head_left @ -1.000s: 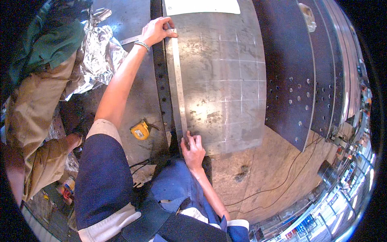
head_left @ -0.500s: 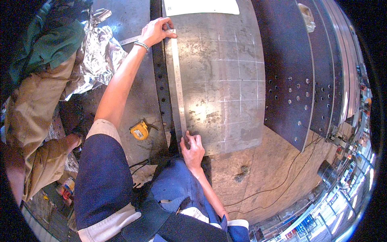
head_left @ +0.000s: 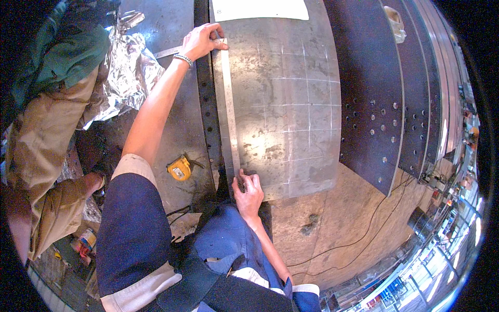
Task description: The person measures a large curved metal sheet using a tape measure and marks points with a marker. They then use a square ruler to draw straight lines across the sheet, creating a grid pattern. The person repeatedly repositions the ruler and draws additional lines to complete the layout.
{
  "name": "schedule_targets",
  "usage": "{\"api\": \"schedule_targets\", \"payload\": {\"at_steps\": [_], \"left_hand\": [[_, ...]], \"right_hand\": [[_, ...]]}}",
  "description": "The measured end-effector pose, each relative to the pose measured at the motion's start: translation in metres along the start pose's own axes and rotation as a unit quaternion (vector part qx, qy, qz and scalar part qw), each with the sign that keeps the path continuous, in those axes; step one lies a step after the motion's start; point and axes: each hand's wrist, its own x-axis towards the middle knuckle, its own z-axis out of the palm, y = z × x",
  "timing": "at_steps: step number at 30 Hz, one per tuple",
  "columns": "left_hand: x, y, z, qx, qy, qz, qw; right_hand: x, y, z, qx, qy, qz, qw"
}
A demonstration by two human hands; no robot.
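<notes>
A long, narrow steel square lies along the left side of a grey metal plate marked with a grid of white lines. Its short leg appears to run out left beneath my left hand, whose fingers and thumb close on the far corner. My right hand is at the near end, thumb and fingertips bent down against the square's edge. The end itself is partly covered by those fingers. A yellow tape measure rests on the dark metal surface left of the plate.
Crumpled foil lies at the left, by another person in tan trousers. White paper sits on the plate's far end. Dark drilled plates stand to the right. Cables cross the brown floor at lower right.
</notes>
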Motion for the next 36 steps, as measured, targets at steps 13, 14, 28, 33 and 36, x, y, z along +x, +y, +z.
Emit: {"api": "schedule_targets", "payload": {"at_steps": [13,14,28,33,36], "left_hand": [[-0.0009,0.0008,-0.0006,-0.001,0.005,0.002,1.000],[-0.0018,-0.0016,0.0028,-0.002,0.019,0.012,1.000],[-0.0028,0.0033,-0.0027,-0.018,0.017,0.010,1.000],[-0.0047,0.0026,0.0012,-0.022,0.052,0.022,0.998],[-0.0041,0.0052,0.0004,-0.018,0.046,0.013,0.999]], "right_hand": [[0.0001,0.0004,0.0000,-0.005,-0.013,0.017,1.000],[0.0001,0.0009,0.0002,-0.004,-0.015,0.016,1.000],[0.0018,-0.0008,-0.0022,-0.015,-0.012,0.000,1.000],[0.0021,0.0035,-0.0002,-0.009,-0.002,-0.020,1.000],[0.0028,0.0006,-0.0016,0.004,-0.005,-0.013,1.000]]}}
